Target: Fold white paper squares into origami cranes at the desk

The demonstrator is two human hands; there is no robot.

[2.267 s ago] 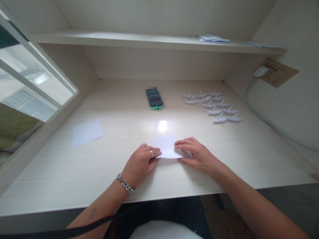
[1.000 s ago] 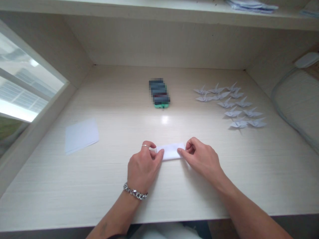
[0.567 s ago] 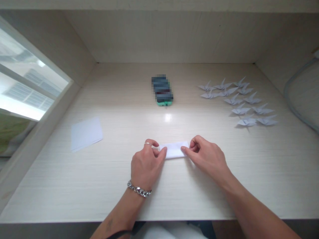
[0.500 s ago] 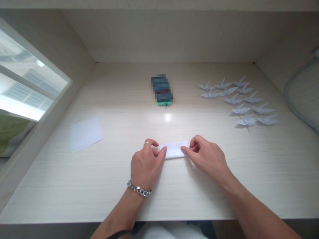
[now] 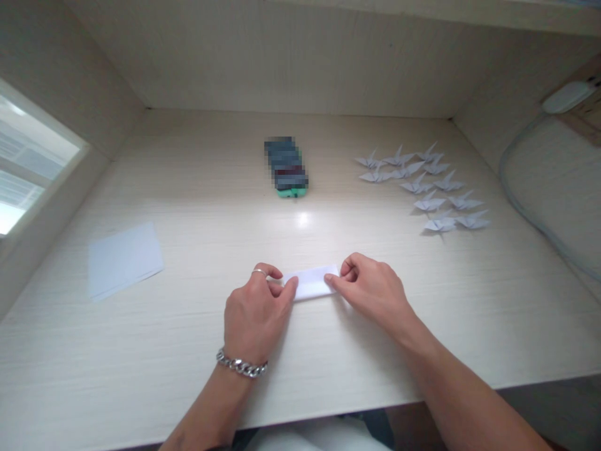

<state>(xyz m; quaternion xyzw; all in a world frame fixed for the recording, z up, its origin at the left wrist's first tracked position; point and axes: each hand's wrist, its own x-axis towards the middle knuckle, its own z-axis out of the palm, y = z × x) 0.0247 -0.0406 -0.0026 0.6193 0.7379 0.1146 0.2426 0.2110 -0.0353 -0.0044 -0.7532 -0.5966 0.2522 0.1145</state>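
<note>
A white sheet of paper folded into a narrow rectangle (image 5: pixel 310 284) lies near the front of the pale desk, between my hands. My left hand (image 5: pixel 260 307) pinches its left end, thumb on top and the other fingers curled behind. At the right end, my right hand (image 5: pixel 370 288) holds it the same way, the thumb pressing on the upper face. The long fold faces me. Fingertips under the paper are hidden. A ring and a chain bracelet (image 5: pixel 241 365) are on the left hand and wrist.
Loose white paper sheets (image 5: pixel 126 258) lie at the left. Several folded paper cranes (image 5: pixel 429 202) stand in rows at the back right. A blurred-out phone with a green edge (image 5: pixel 292 193) lies at the back middle. Along the right wall runs a grey cable (image 5: pixel 509 194).
The camera view has turned to the right and tilted, so everything appears shifted left. Both hands keep the same grip on the folded paper.
</note>
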